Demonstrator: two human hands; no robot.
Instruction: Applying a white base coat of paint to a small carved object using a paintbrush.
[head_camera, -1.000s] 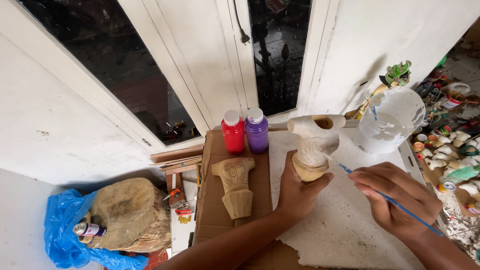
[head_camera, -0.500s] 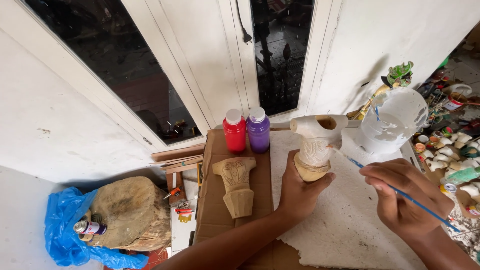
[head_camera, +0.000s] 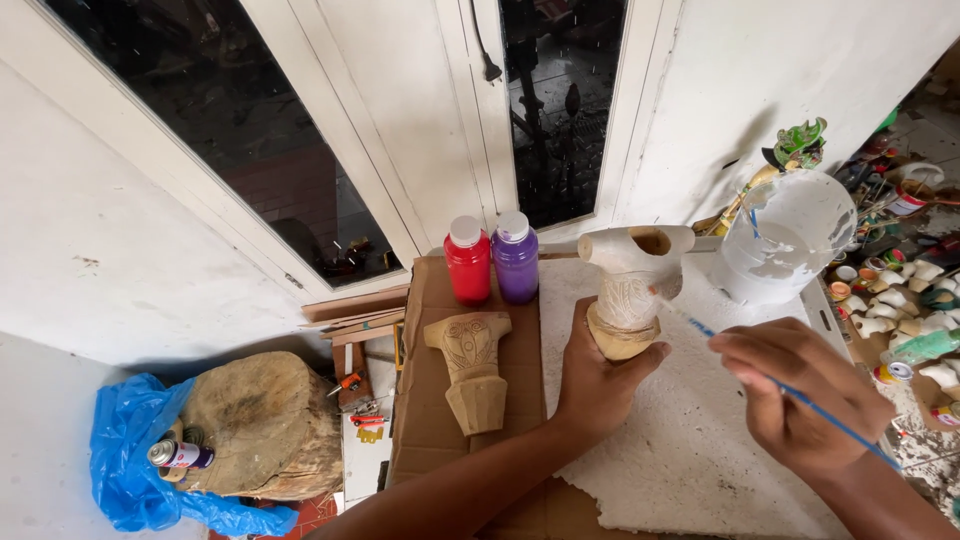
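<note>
Carving (head_camera: 630, 290): upright, long axis vertical, left hand (head_camera: 598, 375) gripping its base.
Brush (head_camera: 790, 392): right hand (head_camera: 800, 400) pinches it, tip pointing far-left at carving.
Bottles (head_camera: 492, 258): red and purple, capped.

A single head-worn camera looks steeply down from above the person's forearms, facing a white wall with dark glass doors (head_camera: 560, 100). It sits close over the cardboard sheet (head_camera: 425, 420) and white foam board (head_camera: 690, 450), with the left hand (head_camera: 600, 375) and right hand (head_camera: 800, 400) low in frame. No second view exists to overlap.
</note>
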